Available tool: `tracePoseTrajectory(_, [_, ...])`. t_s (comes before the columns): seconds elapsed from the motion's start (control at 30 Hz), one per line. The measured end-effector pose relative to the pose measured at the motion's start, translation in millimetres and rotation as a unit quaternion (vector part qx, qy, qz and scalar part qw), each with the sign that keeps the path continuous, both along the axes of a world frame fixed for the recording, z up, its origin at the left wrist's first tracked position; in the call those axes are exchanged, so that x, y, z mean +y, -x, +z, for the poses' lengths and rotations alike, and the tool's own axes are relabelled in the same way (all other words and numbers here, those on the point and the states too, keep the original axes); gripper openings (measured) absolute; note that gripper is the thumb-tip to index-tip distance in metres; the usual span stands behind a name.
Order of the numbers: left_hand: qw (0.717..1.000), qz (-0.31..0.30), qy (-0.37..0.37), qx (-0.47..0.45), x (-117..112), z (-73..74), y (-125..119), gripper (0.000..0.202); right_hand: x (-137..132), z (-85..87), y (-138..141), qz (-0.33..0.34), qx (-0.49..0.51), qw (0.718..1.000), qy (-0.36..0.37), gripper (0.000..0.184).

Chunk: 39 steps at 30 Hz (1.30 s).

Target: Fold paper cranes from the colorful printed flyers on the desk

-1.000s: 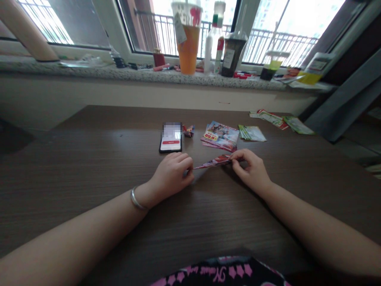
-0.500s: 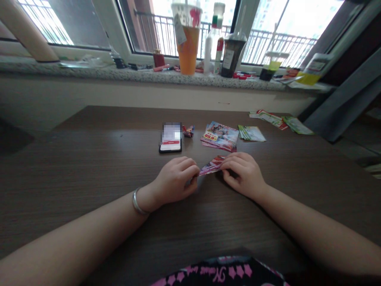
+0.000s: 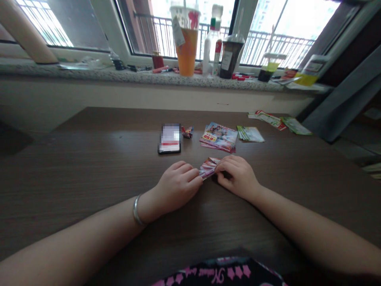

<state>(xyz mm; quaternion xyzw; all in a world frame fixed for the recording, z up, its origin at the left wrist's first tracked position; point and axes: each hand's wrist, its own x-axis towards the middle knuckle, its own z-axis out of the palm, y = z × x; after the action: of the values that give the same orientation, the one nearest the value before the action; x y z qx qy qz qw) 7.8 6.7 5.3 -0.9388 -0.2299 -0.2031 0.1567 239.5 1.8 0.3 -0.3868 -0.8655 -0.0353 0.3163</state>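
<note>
Between my hands is a small piece of colourful printed paper (image 3: 208, 167), pink and orange, with creases fanning across it. My left hand (image 3: 180, 184), with a silver bangle at the wrist, pinches its left end. My right hand (image 3: 237, 174) grips the right end between thumb and fingers. Both hands rest low over the dark wooden table (image 3: 89, 167). Just beyond the paper lies a stack of glossy leaflets (image 3: 219, 136). A small folded piece of patterned paper (image 3: 187, 132) sits beside a phone (image 3: 170, 139). My fingertips hide the ends of the held paper.
Right of the leaflets lies a fan of green and white papers (image 3: 251, 134), with more paper strips (image 3: 270, 120) behind. On the stone windowsill (image 3: 119, 77) stand an orange drink cup (image 3: 186, 51), a dark drink cup (image 3: 231, 57), bottles and small items.
My hands have drawn slightly closer together. The paper between them has gone from a flatter pointed shape to a creased, bunched one.
</note>
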Motion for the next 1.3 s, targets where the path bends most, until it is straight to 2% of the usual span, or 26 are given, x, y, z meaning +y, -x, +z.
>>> tracePoseTrajectory(0.2, [1.0, 0.015, 0.0, 0.012, 4.1, 3.3, 0.1, 0.02, 12.3, 0.3, -13.0, -0.009, -0.041, 0.999, -0.004, 0.01])
tracePoseTrajectory(0.47, [1.0, 0.017, 0.003, 0.02, 4.5, 3.6, -1.0, 0.017, 25.1, -1.2, -29.9, -0.025, -0.113, 0.992, -0.048, 0.01])
tracePoseTrajectory(0.77, [0.999, 0.01, 0.034, 0.015, -0.3, -2.4, -2.3, 0.013, 29.4, -5.5, -33.5, -0.033, -0.16, 0.986, -0.033, 0.013])
tracePoseTrajectory(0.87, [0.998, 0.003, 0.066, 0.017, -0.6, -0.7, -3.1, 0.014, 34.6, -7.3, -30.4, -0.019, -0.147, 0.989, -0.015, 0.013])
tracePoseTrajectory(1.07, [0.974, 0.008, 0.226, 0.023, -0.3, 16.9, 2.5, 0.021, 44.3, -5.8, -22.7, 0.026, -0.096, 0.995, 0.026, 0.016])
tracePoseTrajectory(1.13, [0.973, 0.003, 0.23, -0.003, 6.3, 19.8, 8.4, 0.023, 47.1, -5.5, -23.9, 0.039, -0.085, 0.994, 0.05, 0.018])
tracePoseTrajectory(1.23, [0.973, -0.045, 0.228, -0.005, 21.0, 17.7, 18.4, 0.036, 52.7, -5.7, -27.4, 0.044, -0.086, 0.992, 0.075, 0.019])
tracePoseTrajectory(1.3, [0.969, -0.053, 0.243, 0.008, 29.9, 14.0, 22.8, 0.047, 56.2, -5.4, -28.1, 0.045, -0.077, 0.991, 0.097, 0.018])
